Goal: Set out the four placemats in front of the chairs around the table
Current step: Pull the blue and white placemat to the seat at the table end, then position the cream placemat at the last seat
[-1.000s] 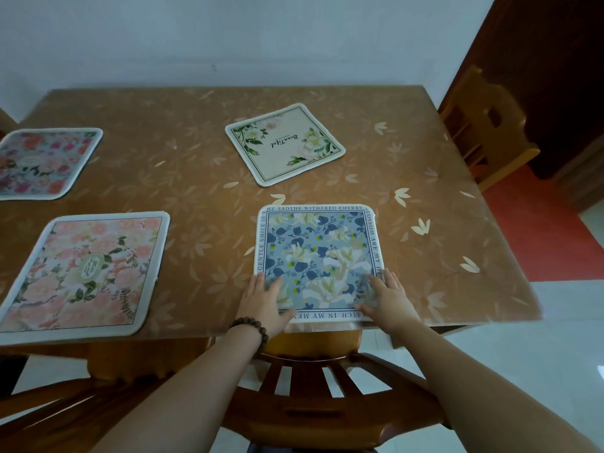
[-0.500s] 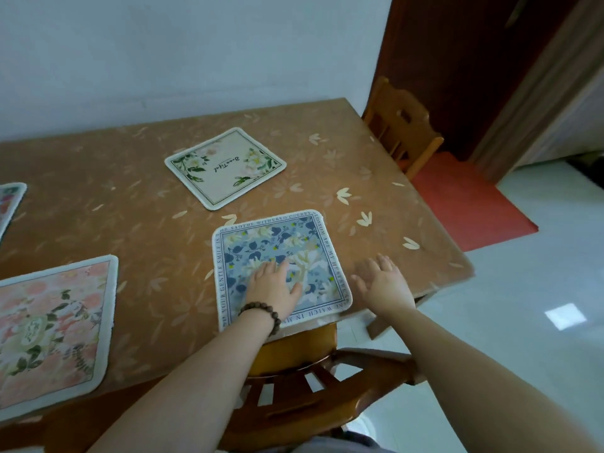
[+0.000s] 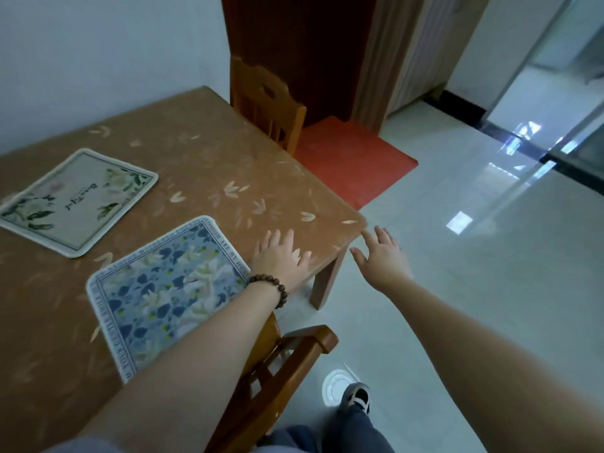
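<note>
A blue floral placemat (image 3: 163,295) lies flat at the near edge of the brown table (image 3: 209,158), in front of a wooden chair (image 3: 277,364). Farther back on the left lies a white placemat with green leaves (image 3: 75,201). My left hand (image 3: 281,256) rests open and flat on the bare tabletop just right of the blue mat, a bead bracelet on its wrist. My right hand (image 3: 382,256) hovers open in the air past the table's right corner, holding nothing. The two pink placemats are out of view.
A second wooden chair (image 3: 264,103) stands at the table's far right side, beside a red floor mat (image 3: 349,158). Glossy white tiled floor (image 3: 490,289) spreads to the right. A dark doorway is behind the far chair. My shoe (image 3: 356,397) is on the floor below.
Both hands have come off the blue placemat and slid right; the left now lies on bare table, the right is beyond the corner. My view has swung right, losing the pink mats.
</note>
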Demonstrator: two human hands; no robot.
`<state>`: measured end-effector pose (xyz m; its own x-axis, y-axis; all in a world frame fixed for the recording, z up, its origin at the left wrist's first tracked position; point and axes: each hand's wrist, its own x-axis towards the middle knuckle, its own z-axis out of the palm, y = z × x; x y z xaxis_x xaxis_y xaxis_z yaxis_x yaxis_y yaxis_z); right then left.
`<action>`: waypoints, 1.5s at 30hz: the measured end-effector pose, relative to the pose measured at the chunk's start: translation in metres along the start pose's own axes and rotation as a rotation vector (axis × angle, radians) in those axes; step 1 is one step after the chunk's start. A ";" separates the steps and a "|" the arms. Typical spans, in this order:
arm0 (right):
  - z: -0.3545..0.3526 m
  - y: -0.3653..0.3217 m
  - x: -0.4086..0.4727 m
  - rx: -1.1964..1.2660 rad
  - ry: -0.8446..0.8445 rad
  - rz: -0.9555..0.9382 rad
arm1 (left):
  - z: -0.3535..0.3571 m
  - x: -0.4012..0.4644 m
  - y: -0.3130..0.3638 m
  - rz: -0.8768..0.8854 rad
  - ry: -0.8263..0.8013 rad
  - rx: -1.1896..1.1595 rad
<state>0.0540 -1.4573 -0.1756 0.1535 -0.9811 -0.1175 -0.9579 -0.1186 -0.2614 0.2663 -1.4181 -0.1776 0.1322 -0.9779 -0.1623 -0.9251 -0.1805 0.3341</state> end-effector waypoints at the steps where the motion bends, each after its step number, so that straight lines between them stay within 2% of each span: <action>1: -0.003 0.011 0.003 0.005 -0.001 0.014 | 0.003 0.005 0.009 0.015 -0.009 0.015; 9: -0.012 0.104 0.060 0.039 -0.045 0.030 | 0.039 0.068 0.086 0.014 -0.025 0.091; 17: -0.043 0.206 0.195 -0.012 -0.125 -0.128 | 0.068 0.172 0.179 -0.177 0.023 0.121; 23: -0.069 0.228 0.270 0.021 -0.134 -0.242 | 0.055 0.217 0.208 -0.315 0.074 0.095; 31: -0.089 0.175 0.378 0.004 -0.156 -0.463 | 0.018 0.268 0.192 -0.529 0.182 0.099; 38: -0.083 0.063 0.483 0.040 -0.147 -0.721 | -0.021 0.337 0.133 -0.732 0.332 0.096; 45: -0.094 -0.057 0.591 0.019 -0.175 -0.980 | -0.073 0.432 0.066 -0.938 0.366 -0.005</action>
<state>0.1768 -2.0449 -0.1402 0.9100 -0.4142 0.0190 -0.3848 -0.8607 -0.3334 0.2882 -1.8604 -0.1582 0.9084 -0.4128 -0.0667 -0.3899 -0.8937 0.2219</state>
